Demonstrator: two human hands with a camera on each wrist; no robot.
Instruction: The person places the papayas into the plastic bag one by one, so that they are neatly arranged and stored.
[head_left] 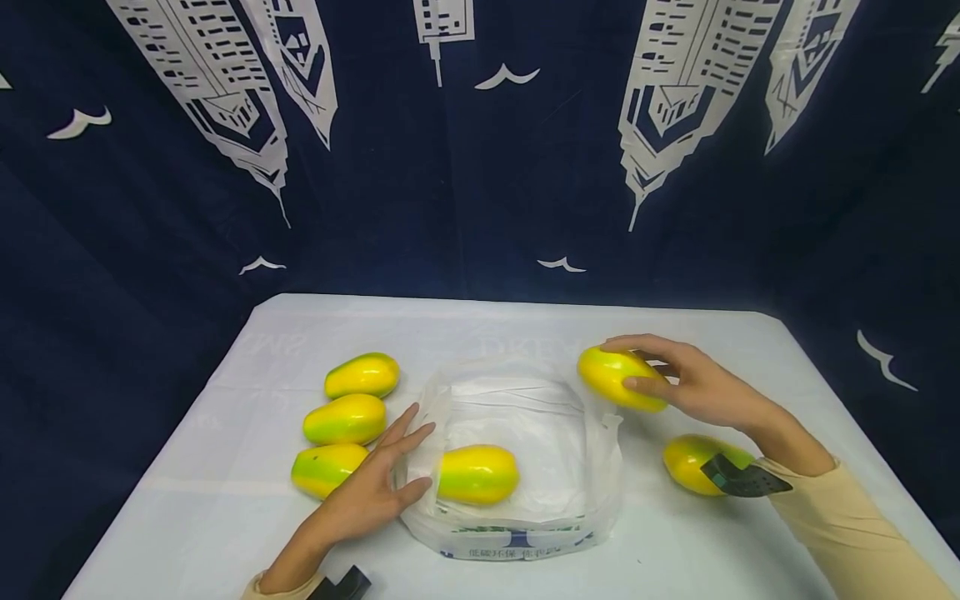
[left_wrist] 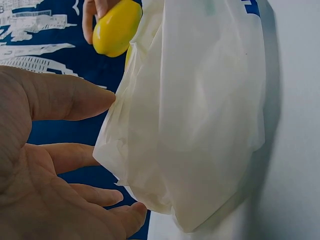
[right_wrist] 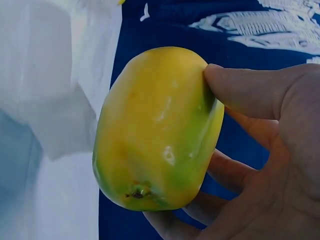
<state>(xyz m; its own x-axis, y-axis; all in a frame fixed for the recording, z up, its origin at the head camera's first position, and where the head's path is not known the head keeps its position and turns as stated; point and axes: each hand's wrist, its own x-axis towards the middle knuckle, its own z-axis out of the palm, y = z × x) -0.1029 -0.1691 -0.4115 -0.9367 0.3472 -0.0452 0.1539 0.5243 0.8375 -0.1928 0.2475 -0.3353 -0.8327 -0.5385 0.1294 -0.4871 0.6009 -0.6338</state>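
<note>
My right hand (head_left: 693,379) grips a glossy yellow-green papaya (head_left: 611,377) between thumb and fingers, above the table just beyond the right rim of a white plastic bag (head_left: 517,546). In the right wrist view, that papaya (right_wrist: 155,130) shows its stem end, with the thumb on one side and fingers behind and below. The bag stands with its mouth spread wide, and another papaya (head_left: 478,475) lies inside at the left. At the bag's left side is my left hand (head_left: 371,492), fingers spread and fairly straight, the fingertips touching the bag's wall (left_wrist: 200,115).
Left of the bag, three papayas lie in a column: a far one (head_left: 363,376), a middle one (head_left: 345,419) and a near one (head_left: 326,468) partly behind my left hand. One more papaya (head_left: 690,462) rests under my right wrist. A dark printed curtain (head_left: 465,183) hangs behind the white table (head_left: 225,467).
</note>
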